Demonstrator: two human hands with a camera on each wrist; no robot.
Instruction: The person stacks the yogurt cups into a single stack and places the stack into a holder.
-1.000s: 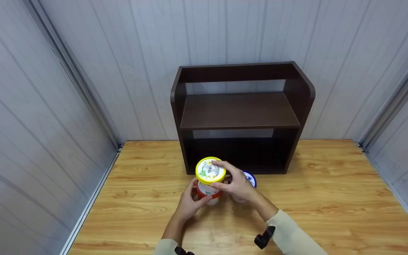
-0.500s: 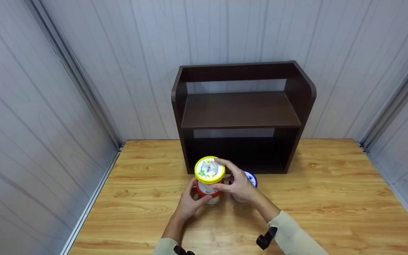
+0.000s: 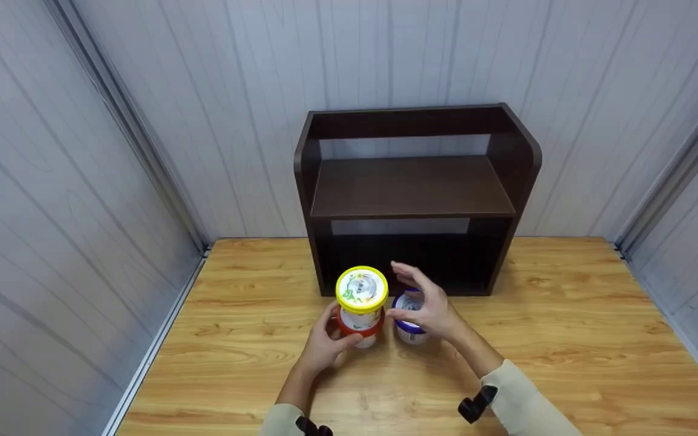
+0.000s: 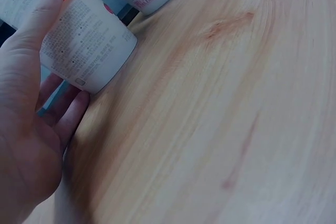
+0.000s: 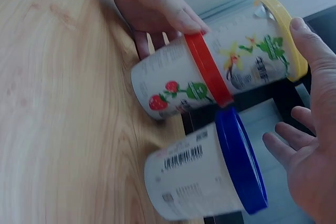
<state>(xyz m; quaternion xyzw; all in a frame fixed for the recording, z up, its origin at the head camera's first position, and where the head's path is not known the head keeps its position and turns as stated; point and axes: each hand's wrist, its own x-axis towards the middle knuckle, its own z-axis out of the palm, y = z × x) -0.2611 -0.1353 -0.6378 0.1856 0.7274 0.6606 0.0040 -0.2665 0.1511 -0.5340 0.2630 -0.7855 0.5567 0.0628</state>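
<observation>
A white tub with a yellow lid (image 3: pixel 361 290) stands on top of a white tub with a red lid (image 5: pixel 173 85), which shows strawberry pictures. My left hand (image 3: pixel 320 350) grips the red-lidded tub, its thumb against the lid's edge in the left wrist view and its other fingers on the far side. On the table just right of the stack is a third tub, blue-lidded (image 5: pixel 194 179), with a barcode on its side. Over this tub hovers my right hand (image 3: pixel 437 312), fingers spread and holding nothing, apart from the yellow-lidded tub in the head view.
A dark brown two-level shelf unit (image 3: pixel 412 188) stands directly behind the tubs against the panelled back wall (image 3: pixel 252 121). Wooden tabletop (image 3: pixel 567 339) stretches to both sides. Side walls bound the table left and right.
My right hand has let go of the yellow-lidded tub and moved right, over the blue-lidded one. The yellow-lidded tub stays on the red-lidded tub, which my left hand still grips.
</observation>
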